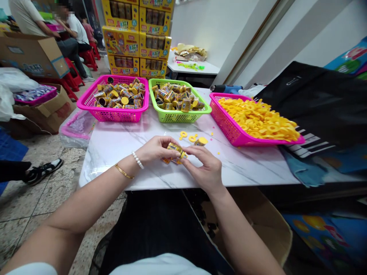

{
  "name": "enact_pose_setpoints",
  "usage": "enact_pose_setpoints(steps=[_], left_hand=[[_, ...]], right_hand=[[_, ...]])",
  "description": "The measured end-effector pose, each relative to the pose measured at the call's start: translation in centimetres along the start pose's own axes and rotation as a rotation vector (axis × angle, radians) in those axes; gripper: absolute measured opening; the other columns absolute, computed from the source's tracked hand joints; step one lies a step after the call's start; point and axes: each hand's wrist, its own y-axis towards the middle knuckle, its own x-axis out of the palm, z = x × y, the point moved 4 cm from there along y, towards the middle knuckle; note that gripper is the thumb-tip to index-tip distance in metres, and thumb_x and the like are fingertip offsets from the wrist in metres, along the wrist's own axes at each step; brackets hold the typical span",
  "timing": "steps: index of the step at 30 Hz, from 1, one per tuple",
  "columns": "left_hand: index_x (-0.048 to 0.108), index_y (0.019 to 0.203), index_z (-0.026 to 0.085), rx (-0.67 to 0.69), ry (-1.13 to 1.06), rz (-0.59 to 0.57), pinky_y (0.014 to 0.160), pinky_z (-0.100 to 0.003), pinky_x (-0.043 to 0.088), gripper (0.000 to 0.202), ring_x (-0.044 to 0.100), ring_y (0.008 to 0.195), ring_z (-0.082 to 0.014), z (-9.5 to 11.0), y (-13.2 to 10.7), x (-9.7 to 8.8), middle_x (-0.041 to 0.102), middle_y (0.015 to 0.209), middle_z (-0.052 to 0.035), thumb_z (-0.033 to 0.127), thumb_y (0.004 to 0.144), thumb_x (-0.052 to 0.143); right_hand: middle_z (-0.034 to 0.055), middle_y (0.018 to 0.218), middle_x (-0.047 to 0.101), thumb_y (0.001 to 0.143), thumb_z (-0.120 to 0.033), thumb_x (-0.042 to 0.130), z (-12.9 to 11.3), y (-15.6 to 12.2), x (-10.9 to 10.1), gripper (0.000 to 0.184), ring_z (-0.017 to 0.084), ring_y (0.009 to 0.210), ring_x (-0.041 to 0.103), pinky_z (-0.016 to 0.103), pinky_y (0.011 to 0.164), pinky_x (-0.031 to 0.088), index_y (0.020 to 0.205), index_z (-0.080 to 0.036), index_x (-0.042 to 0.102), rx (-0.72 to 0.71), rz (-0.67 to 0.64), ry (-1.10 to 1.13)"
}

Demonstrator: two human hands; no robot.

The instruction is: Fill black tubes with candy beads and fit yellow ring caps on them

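Together, the left hand [156, 149] and right hand [207, 168] pinch a printed yellow cup [173, 147] (similar ones fill the green basket [183, 117] beyond) above a marble-patterned table [252, 168].

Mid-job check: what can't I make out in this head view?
All in the head view:
Much of the held yellow container: covered by the left hand.
Lower layers in the right pink basket: buried under yellow pieces.
Right end of the black material: cut off by the frame edge.

Small yellow printed cylindrical container [173, 146], seemingly plastic, tilted between left hand [157, 148] and right hand [207, 165], partly hidden
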Motion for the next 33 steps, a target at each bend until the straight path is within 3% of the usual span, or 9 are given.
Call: enact_pose_setpoints(steps=[3, 6, 8, 13, 19, 23, 25, 29, 33], left_hand=[[0.068, 0.100, 0.011, 0.060, 0.006, 0.012, 0.059, -0.022, 0.050, 0.043, 0.065, 0.064, -0.0113, 0.5, -0.3, 0.2, 0.071, 0.078, -0.0036, 0.027, 0.065, 0.088], [0.067, 0.109, 0.011, 0.047, 0.027, 0.022, 0.054, -0.022, 0.048, 0.044, 0.064, 0.060, -0.0113, 0.6, -0.4, 0.1, 0.070, 0.075, -0.0032, 0.031, 0.072, 0.083], [0.068, 0.104, 0.010, 0.045, 0.026, 0.025, 0.056, -0.022, 0.049, 0.038, 0.063, 0.060, -0.0111, 0.6, -0.4, 0.1, 0.070, 0.074, -0.0032, 0.029, 0.073, 0.081], [0.070, 0.094, 0.010, 0.129, 0.056, 0.068, 0.066, -0.022, 0.050, 0.026, 0.063, 0.067, -0.0098, 0.4, -0.1, 0.0, 0.070, 0.077, -0.0020, 0.019, 0.071, 0.079], [0.070, 0.100, 0.012, 0.175, 0.294, 0.082, 0.059, -0.021, 0.044, 0.028, 0.058, 0.062, -0.0110, 0.4, -0.1, -0.5, 0.065, 0.071, -0.0003, 0.028, 0.077, 0.075], [0.073, 0.092, 0.016, 0.385, 0.452, 0.073, 0.080, -0.026, 0.047, 0.018, 0.063, 0.084, -0.0148, 1.2, -0.4, 0.6, 0.071, 0.090, -0.0036, 0.016, 0.075, 0.072], [0.073, 0.092, 0.018, 0.420, 0.483, 0.087, 0.085, -0.027, 0.047, 0.018, 0.063, 0.091, -0.0159, 1.4, -0.5, 0.9, 0.072, 0.094, -0.0041, 0.014, 0.073, 0.072], [0.070, 0.107, 0.016, 0.317, 0.228, 0.181, 0.073, -0.023, 0.049, 0.034, 0.062, 0.076, -0.0113, 1.1, -0.3, -0.3, 0.070, 0.097, -0.0047, 0.021, 0.073, 0.077], [0.068, 0.081, 0.010, 0.145, 0.049, 0.183, 0.056, -0.020, 0.045, 0.028, 0.056, 0.056, -0.0079, 0.1, 0.3, -1.3, 0.065, 0.069, -0.0017, 0.034, 0.074, 0.081]], right_hand=[[0.0044, 0.103, 0.072, 0.083, -0.022, 0.073, 0.4, -0.2, 0.1, 0.031, 0.020, 0.088, 0.070, 0.038, 0.085, 0.060, 0.113, -0.025, 0.069, 0.086, 0.033, 0.062], [0.0044, 0.103, 0.071, 0.080, -0.019, 0.074, 0.5, -0.2, -0.1, 0.027, 0.020, 0.091, 0.068, 0.039, 0.087, 0.058, 0.106, -0.024, 0.069, 0.049, 0.064, 0.043], [0.0043, 0.102, 0.072, 0.077, -0.018, 0.076, 0.7, -0.1, 0.0, 0.025, 0.021, 0.092, 0.068, 0.040, 0.089, 0.057, 0.101, -0.024, 0.071, 0.052, 0.074, 0.045], [0.0041, 0.090, 0.076, 0.073, -0.031, 0.083, 2.5, -0.2, 1.7, 0.024, 0.020, 0.080, 0.073, 0.038, 0.079, 0.062, 0.092, -0.019, 0.072, 0.467, 0.082, 0.421], [0.0032, 0.090, 0.075, 0.067, -0.034, 0.087, 2.7, -0.4, 2.6, 0.031, 0.019, 0.082, 0.073, 0.036, 0.083, 0.063, 0.089, -0.020, 0.071, 0.466, 0.094, 0.494], [0.0011, 0.072, 0.072, 0.064, -0.041, 0.087, 3.9, -0.5, 3.5, 0.034, 0.018, 0.062, 0.071, 0.037, 0.067, 0.066, 0.078, -0.017, 0.067, 0.759, 0.031, 0.747], [0.0004, 0.069, 0.071, 0.061, -0.041, 0.088, 4.0, -0.3, 4.0, 0.037, 0.017, 0.059, 0.070, 0.034, 0.063, 0.066, 0.076, -0.017, 0.066, 0.856, -0.015, 0.859], [0.0006, 0.076, 0.074, 0.060, -0.040, 0.090, 3.7, 0.3, 3.9, 0.041, 0.016, 0.063, 0.072, 0.028, 0.062, 0.065, 0.085, -0.018, 0.067, 0.854, 0.017, 0.934], [0.0025, 0.078, 0.075, 0.062, -0.045, 0.090, 3.4, -0.2, 3.5, 0.046, 0.016, 0.064, 0.072, 0.027, 0.061, 0.065, 0.090, -0.018, 0.067, 0.831, -0.038, 0.928]])
